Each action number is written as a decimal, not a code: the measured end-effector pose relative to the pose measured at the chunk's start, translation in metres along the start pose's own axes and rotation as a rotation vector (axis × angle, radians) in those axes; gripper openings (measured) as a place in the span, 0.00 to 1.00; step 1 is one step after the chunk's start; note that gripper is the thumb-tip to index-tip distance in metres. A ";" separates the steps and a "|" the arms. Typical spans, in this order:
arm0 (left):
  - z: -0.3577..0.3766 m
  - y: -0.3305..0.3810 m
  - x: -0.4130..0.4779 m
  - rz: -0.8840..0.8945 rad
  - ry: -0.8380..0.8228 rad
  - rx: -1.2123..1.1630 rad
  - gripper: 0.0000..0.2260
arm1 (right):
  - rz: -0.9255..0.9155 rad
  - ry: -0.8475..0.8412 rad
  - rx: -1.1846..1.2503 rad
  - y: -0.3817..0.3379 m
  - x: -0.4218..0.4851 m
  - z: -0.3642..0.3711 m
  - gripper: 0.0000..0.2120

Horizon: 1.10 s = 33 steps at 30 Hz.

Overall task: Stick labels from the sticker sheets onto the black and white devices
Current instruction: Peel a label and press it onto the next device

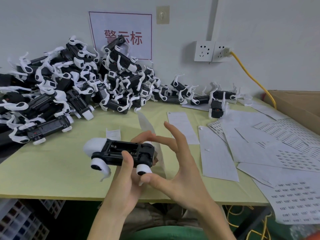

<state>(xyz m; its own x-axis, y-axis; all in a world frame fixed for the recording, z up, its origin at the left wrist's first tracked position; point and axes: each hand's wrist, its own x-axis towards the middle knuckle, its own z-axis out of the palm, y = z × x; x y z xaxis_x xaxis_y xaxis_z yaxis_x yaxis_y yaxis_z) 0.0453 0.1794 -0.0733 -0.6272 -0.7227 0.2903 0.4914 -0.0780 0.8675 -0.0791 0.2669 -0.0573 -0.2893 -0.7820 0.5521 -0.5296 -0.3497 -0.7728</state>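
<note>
Plastic shell and thin jointed legs make the black and white device (121, 153) look light and stiff, easy to lift one-handed but probably fragile at the white legs, which curl out from round hip joints and might bend or snap if used as handles. It is held belly up just above the near part of the worktop (52, 170), its black underside and open recess facing the camera. The left hand (124, 184) grips it round the black body, thumb pressed on the near side and fingers wrapped behind. That boxy middle seems the right place to take hold, being rigid and leaving the recess free for a label. The right hand (183, 170) is spread wide with fingers nearly straight, its thumb touching the rear white hip joint and its index finger reaching to the far side; whether a label clings to a fingertip cannot be told. A pale strip of backing paper (147, 125) rises behind the device. The sticker sheets (285, 135), thin and floppy, lie on the right of the worktop, and a heap of devices (69, 87) is piled at the back left
</note>
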 end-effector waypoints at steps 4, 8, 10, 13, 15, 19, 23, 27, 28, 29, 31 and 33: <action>-0.001 -0.002 0.001 0.013 -0.025 0.010 0.44 | -0.056 0.054 -0.080 -0.008 0.002 -0.002 0.45; -0.001 -0.008 0.002 -0.011 -0.033 0.218 0.49 | -0.168 0.232 -0.061 -0.015 0.007 -0.012 0.39; 0.002 -0.014 0.004 -0.008 -0.090 0.390 0.36 | -0.176 0.342 0.069 -0.021 0.011 -0.022 0.36; 0.006 -0.015 0.008 0.034 -0.082 0.425 0.25 | -0.163 0.499 0.299 -0.029 0.016 -0.044 0.32; 0.008 -0.012 0.011 0.060 -0.022 0.315 0.20 | -0.068 0.553 0.420 -0.034 0.019 -0.061 0.32; 0.005 -0.002 0.011 -0.019 -0.069 0.091 0.15 | 0.181 0.311 0.500 -0.035 0.020 -0.080 0.35; -0.004 0.001 -0.001 -0.118 -0.286 0.016 0.24 | 0.336 0.021 0.443 -0.032 0.018 -0.072 0.34; -0.004 0.002 0.010 -0.308 -0.332 0.124 0.29 | 0.395 -0.100 0.329 -0.033 0.019 -0.068 0.33; -0.003 0.001 0.011 -0.280 -0.356 0.144 0.25 | 0.401 -0.096 0.299 -0.033 0.020 -0.066 0.33; -0.002 0.003 0.011 -0.263 -0.365 0.131 0.22 | 0.401 -0.081 0.248 -0.033 0.020 -0.064 0.32; 0.001 0.003 0.008 -0.245 -0.334 0.081 0.21 | 0.367 0.028 0.108 -0.032 0.021 -0.058 0.26; 0.002 0.000 0.007 -0.210 -0.255 0.100 0.22 | 0.261 0.254 0.044 -0.031 0.020 -0.053 0.17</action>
<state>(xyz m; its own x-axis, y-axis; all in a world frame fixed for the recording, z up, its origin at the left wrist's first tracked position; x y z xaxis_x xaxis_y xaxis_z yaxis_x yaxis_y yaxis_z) 0.0397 0.1755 -0.0700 -0.8455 -0.5019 0.1823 0.2818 -0.1294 0.9507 -0.1103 0.2894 -0.0055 -0.6016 -0.6968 0.3906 -0.3787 -0.1817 -0.9075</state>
